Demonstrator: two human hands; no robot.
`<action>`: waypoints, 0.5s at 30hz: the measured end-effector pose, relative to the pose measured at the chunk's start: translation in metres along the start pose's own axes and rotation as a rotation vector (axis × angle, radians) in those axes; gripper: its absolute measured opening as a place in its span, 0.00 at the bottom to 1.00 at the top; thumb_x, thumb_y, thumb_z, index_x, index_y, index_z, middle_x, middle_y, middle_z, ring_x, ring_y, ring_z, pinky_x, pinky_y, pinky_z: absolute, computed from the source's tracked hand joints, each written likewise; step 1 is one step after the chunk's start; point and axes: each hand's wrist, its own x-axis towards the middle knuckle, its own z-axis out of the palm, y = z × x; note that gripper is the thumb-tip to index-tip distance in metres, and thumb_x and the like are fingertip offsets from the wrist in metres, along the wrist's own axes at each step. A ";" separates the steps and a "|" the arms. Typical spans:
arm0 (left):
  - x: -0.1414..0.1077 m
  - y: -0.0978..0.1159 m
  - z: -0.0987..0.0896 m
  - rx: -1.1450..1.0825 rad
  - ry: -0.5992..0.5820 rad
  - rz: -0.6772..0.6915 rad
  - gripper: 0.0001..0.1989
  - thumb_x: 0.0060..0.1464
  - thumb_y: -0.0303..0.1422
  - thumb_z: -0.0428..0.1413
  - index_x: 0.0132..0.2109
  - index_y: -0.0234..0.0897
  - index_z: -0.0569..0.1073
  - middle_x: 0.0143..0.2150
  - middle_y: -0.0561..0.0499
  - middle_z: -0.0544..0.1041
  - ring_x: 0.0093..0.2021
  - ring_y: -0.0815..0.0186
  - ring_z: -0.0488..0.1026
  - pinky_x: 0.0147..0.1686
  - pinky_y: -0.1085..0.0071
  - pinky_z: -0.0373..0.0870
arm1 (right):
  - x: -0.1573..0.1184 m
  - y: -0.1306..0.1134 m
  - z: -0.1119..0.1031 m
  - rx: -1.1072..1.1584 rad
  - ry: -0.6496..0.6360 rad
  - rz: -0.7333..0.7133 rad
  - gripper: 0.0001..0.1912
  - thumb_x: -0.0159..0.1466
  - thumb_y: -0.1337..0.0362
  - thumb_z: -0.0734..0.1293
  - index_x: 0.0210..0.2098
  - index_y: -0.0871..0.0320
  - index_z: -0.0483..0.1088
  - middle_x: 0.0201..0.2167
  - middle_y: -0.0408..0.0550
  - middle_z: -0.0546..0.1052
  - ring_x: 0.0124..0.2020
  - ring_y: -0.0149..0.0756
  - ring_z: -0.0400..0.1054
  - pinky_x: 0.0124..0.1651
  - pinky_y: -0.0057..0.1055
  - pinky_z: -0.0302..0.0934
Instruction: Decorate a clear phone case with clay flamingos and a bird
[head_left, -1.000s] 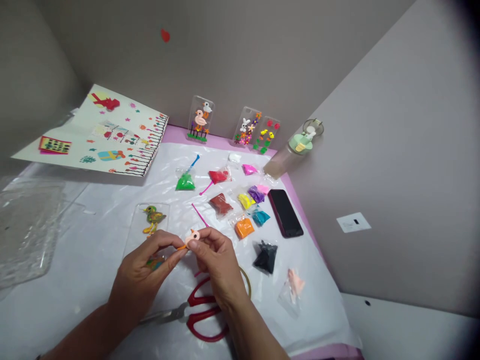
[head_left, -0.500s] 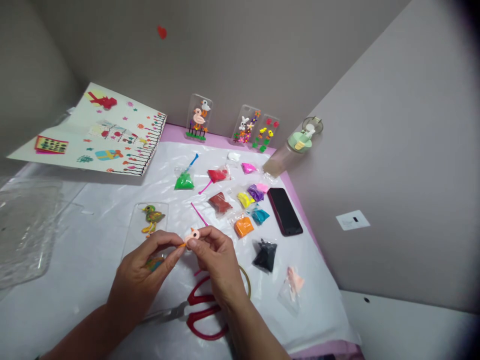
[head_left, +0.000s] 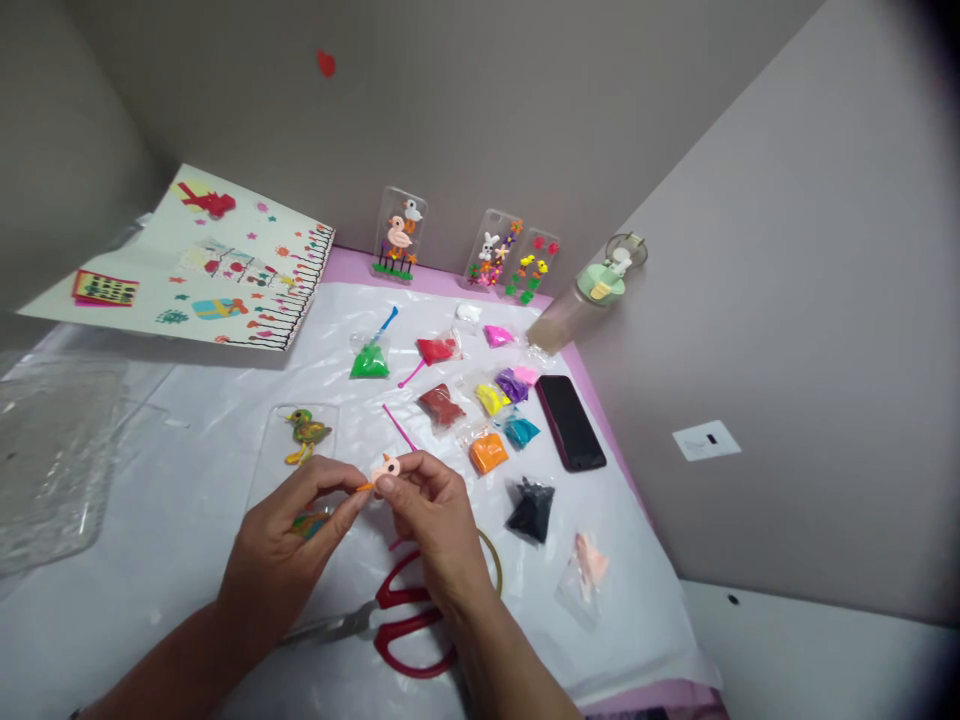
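Over the near middle of the white sheet (head_left: 202,440), two hands meet fingertip to fingertip, both forearms rising from the bottom edge and slanting inward. The right hand (head_left: 435,525), its back angled up, pinches one small pale pink duck (head_left: 385,470) between thumb and forefinger, with the other fingers curled behind. The left hand (head_left: 274,535) bends in at the wrist, and its thumb and forefinger close on an orange piece (head_left: 364,488) at the duck's lower left. The duck is raised above the sheet, head upward, its beak and dark eye showing.

Under the left hand lies one clear plate (head_left: 262,465) bearing a green duck (head_left: 309,432); a second colourful shape (head_left: 308,525) is partly covered by the fingers. One pair of red-handled scissors (head_left: 401,629) lies below the right hand, and one yellowish ring (head_left: 493,560) shows beside that wrist.

Beyond are twelve lumps of clay (head_left: 442,406), most in clear bags, and three thin sticks, one blue (head_left: 388,320) and two pink (head_left: 400,428). One phone (head_left: 570,422) lies to the right, near one bottle (head_left: 574,310). Three decorated clear cases (head_left: 400,235) stand along the back.
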 end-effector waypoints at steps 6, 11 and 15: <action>-0.002 -0.007 0.002 -0.010 0.032 -0.007 0.06 0.57 0.39 0.64 0.41 0.45 0.79 0.35 0.56 0.83 0.35 0.65 0.83 0.39 0.75 0.80 | 0.001 0.001 -0.001 0.040 -0.006 0.023 0.20 0.51 0.53 0.84 0.31 0.58 0.75 0.20 0.35 0.71 0.17 0.21 0.51 0.21 0.23 0.44; -0.002 -0.004 0.001 0.010 0.029 0.084 0.04 0.60 0.36 0.64 0.39 0.44 0.76 0.30 0.59 0.78 0.27 0.69 0.78 0.30 0.77 0.77 | 0.005 0.000 -0.004 0.206 0.001 0.063 0.21 0.50 0.53 0.85 0.30 0.59 0.76 0.26 0.43 0.80 0.23 0.26 0.69 0.29 0.21 0.63; -0.002 -0.005 0.003 0.143 -0.057 0.364 0.05 0.66 0.33 0.60 0.38 0.44 0.79 0.32 0.56 0.80 0.31 0.66 0.78 0.32 0.73 0.75 | 0.005 -0.002 -0.005 0.292 0.025 0.095 0.21 0.50 0.54 0.86 0.31 0.58 0.76 0.33 0.47 0.84 0.35 0.35 0.80 0.42 0.27 0.72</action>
